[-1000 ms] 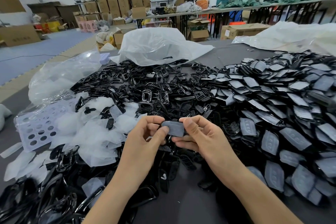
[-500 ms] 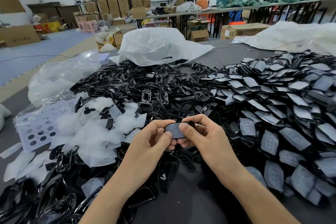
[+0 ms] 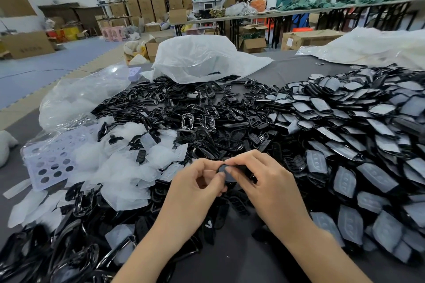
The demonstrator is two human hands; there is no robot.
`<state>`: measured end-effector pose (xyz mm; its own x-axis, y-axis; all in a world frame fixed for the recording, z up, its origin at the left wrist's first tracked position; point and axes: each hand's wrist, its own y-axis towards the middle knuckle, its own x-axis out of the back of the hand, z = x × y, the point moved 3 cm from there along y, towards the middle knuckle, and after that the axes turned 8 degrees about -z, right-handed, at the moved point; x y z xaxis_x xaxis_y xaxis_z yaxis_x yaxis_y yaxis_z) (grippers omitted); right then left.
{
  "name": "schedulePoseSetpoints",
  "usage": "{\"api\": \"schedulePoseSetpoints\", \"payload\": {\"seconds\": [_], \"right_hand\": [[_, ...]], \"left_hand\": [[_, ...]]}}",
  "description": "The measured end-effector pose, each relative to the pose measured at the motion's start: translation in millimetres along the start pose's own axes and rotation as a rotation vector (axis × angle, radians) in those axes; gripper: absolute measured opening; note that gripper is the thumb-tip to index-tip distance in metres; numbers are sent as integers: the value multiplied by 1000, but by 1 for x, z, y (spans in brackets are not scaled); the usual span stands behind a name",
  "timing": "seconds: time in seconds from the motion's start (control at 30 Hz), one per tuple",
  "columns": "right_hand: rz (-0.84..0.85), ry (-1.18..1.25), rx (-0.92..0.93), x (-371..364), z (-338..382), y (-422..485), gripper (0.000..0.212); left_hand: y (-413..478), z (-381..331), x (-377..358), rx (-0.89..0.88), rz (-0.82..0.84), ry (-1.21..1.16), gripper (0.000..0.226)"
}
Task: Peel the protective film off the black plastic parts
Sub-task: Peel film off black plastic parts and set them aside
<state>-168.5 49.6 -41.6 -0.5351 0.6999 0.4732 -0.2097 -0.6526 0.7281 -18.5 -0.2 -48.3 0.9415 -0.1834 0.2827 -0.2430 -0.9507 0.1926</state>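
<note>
One black plastic part (image 3: 224,172) with greyish film on its face is held between both hands over the table's near middle. My left hand (image 3: 197,185) pinches its left end with thumb and fingers. My right hand (image 3: 262,182) grips its right end, fingertips at the top edge; most of the part is hidden by the fingers. A large heap of film-covered parts (image 3: 358,145) fills the right. Bare glossy black frames (image 3: 184,117) lie in the middle and at the lower left. Peeled films (image 3: 124,167) are piled at the left.
A lilac perforated tray (image 3: 49,163) sits under a clear plastic bag (image 3: 76,99) at the left. White bags (image 3: 202,57) lie at the back of the grey table (image 3: 241,259). Beyond it are cardboard boxes, long tables and people standing.
The part has been turned from flat and broad to nearly end-on, and both hands have drawn closer together, with the right fingertips now over its top edge.
</note>
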Motion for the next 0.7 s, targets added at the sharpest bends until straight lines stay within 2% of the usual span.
{"api": "schedulePoseSetpoints", "payload": {"seconds": [0.1, 0.2, 0.5, 0.7], "right_hand": [[-60, -90, 139, 0, 2, -1, 9], [-62, -108, 195, -1, 2, -1, 10], [78, -146, 160, 3, 7, 2, 14], [242, -156, 115, 6, 4, 5, 26]], "left_hand": [[0, 2, -1, 40, -7, -26, 14], [1, 2, 0, 97, -11, -102, 13], [-1, 0, -1, 48, -25, -15, 11], [-3, -2, 1, 21, 12, 52, 11]]}}
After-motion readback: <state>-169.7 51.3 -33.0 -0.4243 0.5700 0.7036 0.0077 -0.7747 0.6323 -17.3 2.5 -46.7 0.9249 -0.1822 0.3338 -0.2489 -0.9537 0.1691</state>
